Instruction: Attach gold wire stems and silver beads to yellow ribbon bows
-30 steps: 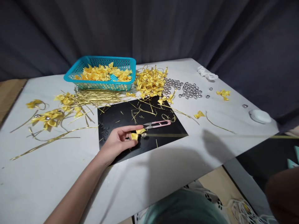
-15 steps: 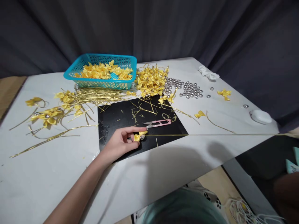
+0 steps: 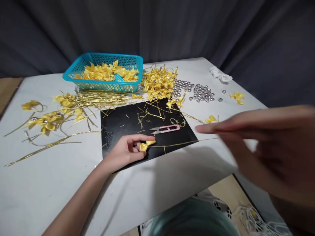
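Note:
My left hand (image 3: 128, 149) is closed in a pinch on a small yellow satin ribbon bow (image 3: 147, 145), held low over a black mat (image 3: 118, 123). A thin gold cord (image 3: 182, 143) runs from the bow to the right, sagging slightly. Its far end meets my right hand (image 3: 268, 147), which is large, close to the camera and blurred. The fingers there look pinched together on the cord, the forefinger pointing left. Pink thread snips (image 3: 168, 128) lie on the mat just beyond the bow, blades toward my left hand.
A turquoise basket (image 3: 102, 86) of yellow bows stands at the back. Beside it are a pile of finished bows (image 3: 158, 82), silver beads (image 3: 201, 93) and a bundle of gold cords (image 3: 100, 99). More bows (image 3: 45, 122) lie left. A crumpled white tissue (image 3: 220, 74) sits back right.
My right hand has come into view from the right, moving left along the cord. The cord, taut before, now sags. The bow has turned in my left hand, and its silver bead no longer shows.

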{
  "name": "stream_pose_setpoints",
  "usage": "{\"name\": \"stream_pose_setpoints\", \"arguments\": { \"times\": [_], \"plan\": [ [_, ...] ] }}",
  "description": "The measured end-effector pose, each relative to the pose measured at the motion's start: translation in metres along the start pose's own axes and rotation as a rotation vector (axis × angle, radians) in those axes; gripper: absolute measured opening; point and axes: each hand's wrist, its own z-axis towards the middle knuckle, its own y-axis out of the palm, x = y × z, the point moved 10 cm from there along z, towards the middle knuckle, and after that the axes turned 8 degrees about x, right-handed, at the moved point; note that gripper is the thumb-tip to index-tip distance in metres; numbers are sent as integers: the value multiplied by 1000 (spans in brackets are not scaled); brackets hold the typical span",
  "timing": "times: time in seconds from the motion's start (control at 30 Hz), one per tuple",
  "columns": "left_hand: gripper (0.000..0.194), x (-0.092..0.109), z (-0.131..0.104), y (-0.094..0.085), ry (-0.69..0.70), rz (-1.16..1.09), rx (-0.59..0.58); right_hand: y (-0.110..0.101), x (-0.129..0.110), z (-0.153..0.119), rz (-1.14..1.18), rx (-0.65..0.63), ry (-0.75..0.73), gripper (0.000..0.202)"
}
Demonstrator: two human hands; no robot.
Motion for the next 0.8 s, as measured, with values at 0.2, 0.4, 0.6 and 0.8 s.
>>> {"name": "stream_pose_setpoints", "arguments": {
  "times": [0.2,0.4,0.6,0.8],
  "plan": [
    [45,-3,1,-3,19,-33,7,86,-21,38,-35,-298,-151,18],
    [43,-1,4,-6,48,-21,21,129,-15,23,-32,-547,-105,27],
    [47,1,3,-5,42,-8,21,131,-16,25,-8,-528,-130,25],
    [47,-1,2,-5,41,2,20,129,-17,23,-22,-516,-132,25]
  ]
}}
